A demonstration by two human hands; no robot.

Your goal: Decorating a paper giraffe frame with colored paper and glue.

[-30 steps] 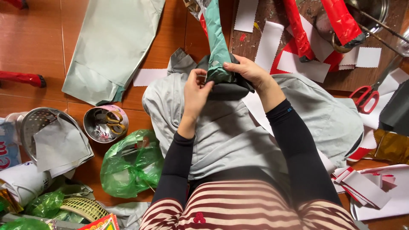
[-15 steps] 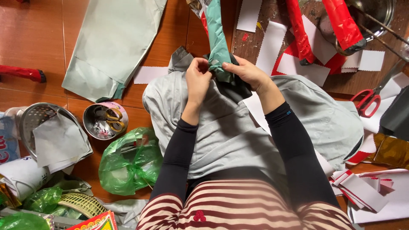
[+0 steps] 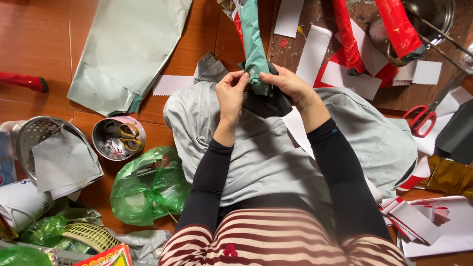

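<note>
1. Green-wrapped roll [image 3: 254, 47] stands over the person's lap, above grey cloth [image 3: 256, 152], its lower end at the fingertips.
2. Left hand [image 3: 230, 96] and right hand [image 3: 289, 86] both pinch the green paper at that end, fingers closed on it beside a dark sheet [image 3: 263, 103].
3. It looks like the end-folding step; tucking neatly needs a firm, even pinch.
4. Farther off lie red rolls [image 3: 347, 37] and red-handled scissors [image 3: 423, 118].

Noted along the floor's near-left edge: a flat red-and-yellow printed packet [image 3: 101, 257] at the bottom, and a blue-and-white printed pack [image 3: 6, 165] partly cut off at the left side.
</note>
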